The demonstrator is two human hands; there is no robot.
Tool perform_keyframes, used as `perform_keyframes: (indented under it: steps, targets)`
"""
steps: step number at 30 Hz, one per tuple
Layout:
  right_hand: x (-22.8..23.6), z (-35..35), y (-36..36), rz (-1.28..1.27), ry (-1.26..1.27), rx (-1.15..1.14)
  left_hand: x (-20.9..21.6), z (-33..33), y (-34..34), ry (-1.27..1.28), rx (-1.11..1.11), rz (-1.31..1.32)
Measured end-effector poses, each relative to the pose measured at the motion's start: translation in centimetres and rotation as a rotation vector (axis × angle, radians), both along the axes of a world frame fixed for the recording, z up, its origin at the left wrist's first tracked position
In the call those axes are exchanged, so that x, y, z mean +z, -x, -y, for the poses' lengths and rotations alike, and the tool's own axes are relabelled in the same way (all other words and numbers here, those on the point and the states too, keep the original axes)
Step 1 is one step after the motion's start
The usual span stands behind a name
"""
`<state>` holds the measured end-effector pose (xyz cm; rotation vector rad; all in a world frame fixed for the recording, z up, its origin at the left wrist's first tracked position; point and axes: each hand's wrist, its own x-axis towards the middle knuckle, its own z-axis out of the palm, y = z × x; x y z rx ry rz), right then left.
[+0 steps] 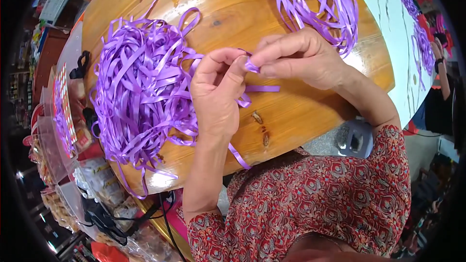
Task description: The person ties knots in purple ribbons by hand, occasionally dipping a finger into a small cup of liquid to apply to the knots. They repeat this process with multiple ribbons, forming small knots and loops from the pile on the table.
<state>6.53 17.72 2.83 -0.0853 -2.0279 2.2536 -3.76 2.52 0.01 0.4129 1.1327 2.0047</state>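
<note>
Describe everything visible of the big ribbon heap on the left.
The ribbon heap is a loose tangle of flat, narrow purple ribbon, shiny and satin-like, its strands looped and crossing. It lies on the left of the glossy wooden table. One strand juts from its top, a curl loops at upper right, others trail at the lower edge. Its right side borders the left hand; contact is unclear.

A white tabletop with dark marble veining (395, 24) lies beyond the right edge of the varnished brown wooden table (233, 0). A thin black cable (167, 223) hangs below the wooden table's near edge
</note>
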Motion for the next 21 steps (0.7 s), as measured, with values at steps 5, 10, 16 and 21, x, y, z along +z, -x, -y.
perform_keyframes:
  steps: [5, 10, 16, 21]
  targets:
    - [-1.0, -0.4, 0.5, -0.276, -0.303, -0.087, -0.3, -0.6, -1.3, 0.008, 0.132, -0.150]
    - [-1.7, 0.0, 0.6, -0.525, -0.892, -0.273, -0.2, -0.5, -1.6, 0.059, 0.178, -0.156]
    - [-2.6, 0.1, 0.9, -0.693, -1.134, -0.359, -0.9, -0.9, -1.9, 0.106, 0.239, -0.256]
    - [-2.2, 0.2, 0.9, -0.639, -1.083, -0.345, -1.0, -0.9, -1.6, 0.129, 0.276, -0.367]
